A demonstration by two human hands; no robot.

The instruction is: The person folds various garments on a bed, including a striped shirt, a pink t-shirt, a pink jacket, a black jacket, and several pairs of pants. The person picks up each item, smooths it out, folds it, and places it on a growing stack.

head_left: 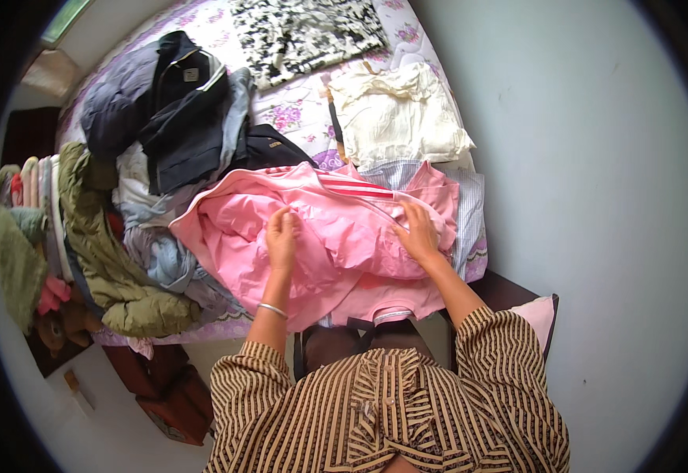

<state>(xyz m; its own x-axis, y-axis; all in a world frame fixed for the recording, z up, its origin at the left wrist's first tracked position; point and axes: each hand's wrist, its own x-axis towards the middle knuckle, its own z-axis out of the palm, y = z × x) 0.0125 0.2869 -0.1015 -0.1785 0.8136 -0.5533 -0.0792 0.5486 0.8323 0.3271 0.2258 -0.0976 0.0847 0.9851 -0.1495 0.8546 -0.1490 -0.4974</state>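
Observation:
A pink jacket (344,236) lies spread on the near side of the bed, its shiny lining facing up. A zip runs along its far edge, beside red stripes. Over the middle of the lining is my left hand (282,239), fingers curled together; whether cloth is pinched in it cannot be told. My right hand (421,236) grips the jacket near the zip at the right, thumb apart from the fingers. Beneath the jacket, a pink T-shirt (391,295) shows at the near edge. A blue-and-white striped garment (470,207) sticks out at the right.
A cream garment (400,118) and a black-and-white patterned cloth (308,35) lie farther up the bed (285,115). Dark jackets (184,112) and an olive padded jacket (101,236) heap at left, near a folded stack (39,183). A wall (574,148) borders the right.

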